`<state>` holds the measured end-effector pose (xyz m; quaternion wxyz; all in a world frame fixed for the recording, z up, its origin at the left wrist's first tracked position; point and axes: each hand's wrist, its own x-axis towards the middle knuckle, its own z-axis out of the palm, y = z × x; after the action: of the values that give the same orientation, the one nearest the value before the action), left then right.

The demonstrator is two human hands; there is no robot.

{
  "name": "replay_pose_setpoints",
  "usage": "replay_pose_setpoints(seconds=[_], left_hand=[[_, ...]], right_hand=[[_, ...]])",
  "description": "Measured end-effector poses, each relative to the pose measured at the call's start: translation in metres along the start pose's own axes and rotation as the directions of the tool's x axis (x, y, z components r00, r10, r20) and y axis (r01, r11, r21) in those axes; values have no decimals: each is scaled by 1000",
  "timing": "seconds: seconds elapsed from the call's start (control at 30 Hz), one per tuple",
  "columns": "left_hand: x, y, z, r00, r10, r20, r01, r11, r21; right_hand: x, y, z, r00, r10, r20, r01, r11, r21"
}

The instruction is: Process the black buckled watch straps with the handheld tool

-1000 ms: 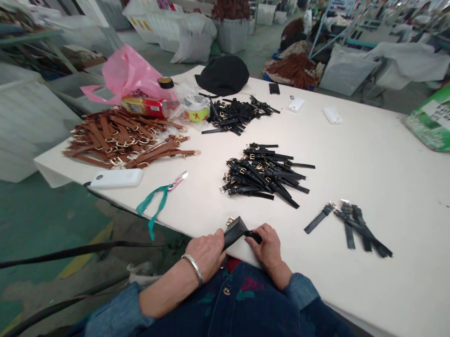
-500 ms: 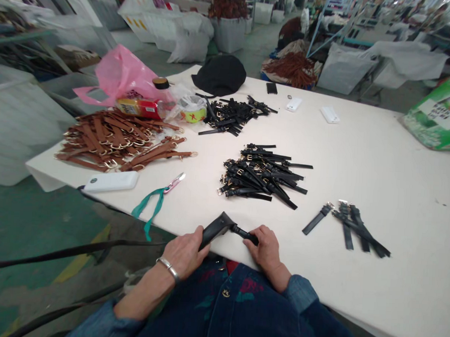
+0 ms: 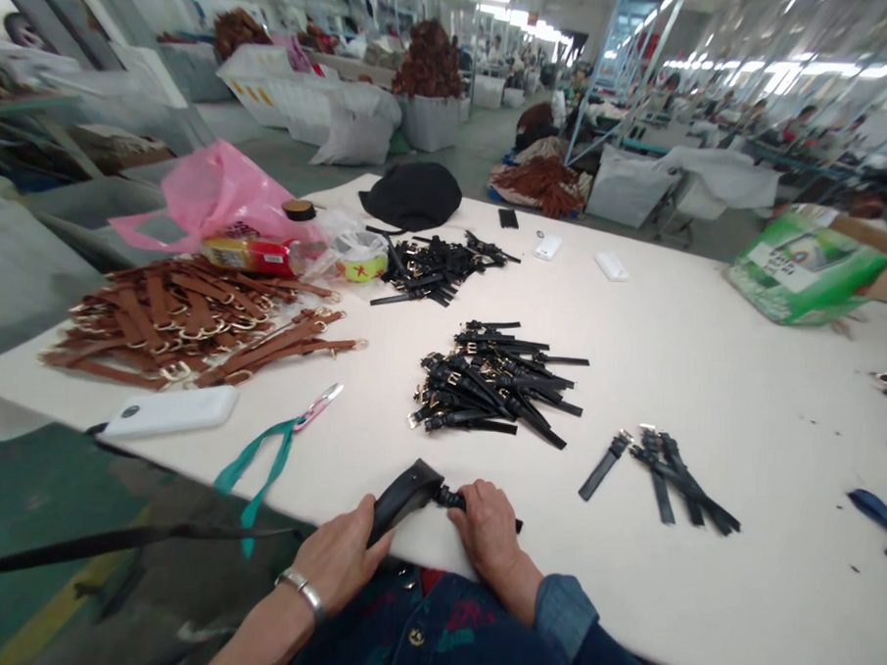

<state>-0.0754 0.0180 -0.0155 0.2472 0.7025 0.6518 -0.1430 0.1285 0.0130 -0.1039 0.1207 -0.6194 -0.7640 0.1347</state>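
My left hand, with a silver bracelet at the wrist, grips a wide black leather strap at the table's front edge. The strap's upper end bends over toward the right. Joined to or touching that end is a short black strap. My right hand is closed round this short strap, and its tip shows beyond my fingers. How the two pieces meet is too small to make out. Just beyond my hands lies a pile of short black buckle straps. Several loose ones lie to the right.
Thread snips with a teal ribbon and a white power bank lie front left. Brown buckle straps, a pink bag, more black straps and a black cap are farther back. A green package stands right.
My view has tilted up, so the table sits lower in it. My right hand has slid along the short strap toward the wide one, with the strap's tip now showing behind it.
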Motion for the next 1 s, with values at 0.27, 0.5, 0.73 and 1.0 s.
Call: replay_pose_setpoints(seconds=[0.27, 0.5, 0.73, 1.0], left_hand=[[10, -13, 9, 999, 34, 23, -33, 998, -49], [7, -10, 3, 998, 43, 33, -42, 998, -52], [7, -17, 19, 998, 57, -23, -57, 998, -1], [-7, -23, 21, 1000, 5, -12, -5, 999, -42]], right_hand=[[0, 2, 9, 998, -30, -46, 35, 994, 104], [1, -2, 4, 998, -60, 1, 59, 996, 67], [4, 8, -3, 994, -110, -19, 111, 990, 82], [-20, 165, -69, 889, 265, -374, -325, 940, -105]])
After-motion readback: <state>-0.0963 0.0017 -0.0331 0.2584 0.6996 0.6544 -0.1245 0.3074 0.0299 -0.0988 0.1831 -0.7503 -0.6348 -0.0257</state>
